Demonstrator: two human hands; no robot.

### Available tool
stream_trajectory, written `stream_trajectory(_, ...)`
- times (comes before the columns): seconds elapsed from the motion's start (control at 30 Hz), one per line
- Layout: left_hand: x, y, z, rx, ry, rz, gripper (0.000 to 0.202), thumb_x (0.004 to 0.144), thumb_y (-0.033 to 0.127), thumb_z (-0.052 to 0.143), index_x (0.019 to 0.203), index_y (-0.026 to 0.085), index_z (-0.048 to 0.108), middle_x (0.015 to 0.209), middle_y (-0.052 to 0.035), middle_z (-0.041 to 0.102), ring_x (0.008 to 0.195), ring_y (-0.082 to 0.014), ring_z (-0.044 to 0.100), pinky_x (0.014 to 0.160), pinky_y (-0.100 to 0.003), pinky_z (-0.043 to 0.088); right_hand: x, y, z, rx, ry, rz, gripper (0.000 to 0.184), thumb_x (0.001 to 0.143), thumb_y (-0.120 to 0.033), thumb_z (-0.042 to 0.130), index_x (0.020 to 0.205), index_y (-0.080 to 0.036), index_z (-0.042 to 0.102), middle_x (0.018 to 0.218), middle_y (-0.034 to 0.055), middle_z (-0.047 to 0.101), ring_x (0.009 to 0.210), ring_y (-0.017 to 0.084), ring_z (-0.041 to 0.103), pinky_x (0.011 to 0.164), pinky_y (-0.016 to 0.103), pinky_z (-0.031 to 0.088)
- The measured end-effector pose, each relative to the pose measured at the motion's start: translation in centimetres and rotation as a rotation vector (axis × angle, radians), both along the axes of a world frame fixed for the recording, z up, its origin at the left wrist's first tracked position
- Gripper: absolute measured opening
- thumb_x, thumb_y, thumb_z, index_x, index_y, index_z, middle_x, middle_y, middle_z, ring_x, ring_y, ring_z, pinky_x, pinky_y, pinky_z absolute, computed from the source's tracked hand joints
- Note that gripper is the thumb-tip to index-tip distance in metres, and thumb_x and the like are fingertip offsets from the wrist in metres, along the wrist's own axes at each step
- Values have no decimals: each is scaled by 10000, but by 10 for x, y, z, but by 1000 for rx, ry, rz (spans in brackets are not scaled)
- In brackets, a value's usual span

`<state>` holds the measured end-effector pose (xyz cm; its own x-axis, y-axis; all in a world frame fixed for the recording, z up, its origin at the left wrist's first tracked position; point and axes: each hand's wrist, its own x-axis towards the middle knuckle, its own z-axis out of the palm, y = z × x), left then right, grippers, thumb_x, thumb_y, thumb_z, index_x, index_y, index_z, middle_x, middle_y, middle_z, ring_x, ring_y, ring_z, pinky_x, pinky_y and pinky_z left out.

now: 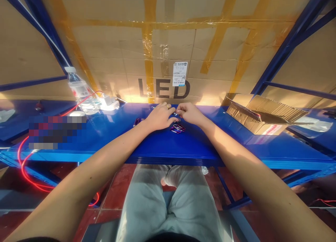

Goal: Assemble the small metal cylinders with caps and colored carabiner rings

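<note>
My left hand [160,117] rests over the blue table, its thumb stretched apart from its bent fingers, with nothing visible gripped between them. Facing it, my right hand [189,113] has thumb and fingertips pinched together on something small that I cannot make out. Small shiny metal pieces [176,116] show between the two hands. Just below them lies a little pile of looped, carabiner-like clips [177,129] with purple and silvery glints. Purple slender pieces [137,122] lie left of my left wrist, partly hidden by the forearm.
A large taped cardboard box [126,60] marked LED stands behind the blue table [157,147]. At left are a water bottle [82,91], a white power strip [109,102] and a red cable [22,165]. An open cardboard carton [259,117] sits at right.
</note>
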<state>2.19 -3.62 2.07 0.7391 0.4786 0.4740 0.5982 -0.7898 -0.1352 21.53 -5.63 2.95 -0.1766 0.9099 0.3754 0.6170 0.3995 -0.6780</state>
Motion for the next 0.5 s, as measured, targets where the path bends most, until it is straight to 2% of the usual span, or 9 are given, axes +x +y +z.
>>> stream_trajectory(0.27, -4, 3, 2, 18, 58, -34, 390, 1037, 445, 516, 1103, 137, 744, 1051, -164, 709, 1077, -338, 604, 991, -480, 472, 0, -3, -1, -176, 151, 49, 211, 917, -130, 605, 716, -192, 582, 550, -32, 500, 464, 103, 413, 479, 258, 325)
stream_trajectory(0.5, -4, 7, 1, -76, -127, 152, 297, 1036, 309, 471, 1084, 154, 719, 1073, -164, 729, 1076, -325, 656, 926, -439, 518, -3, -6, 1, -276, 377, 75, 152, 956, -152, 631, 811, -182, 596, 676, 2, 606, 485, 79, 465, 400, 203, 318)
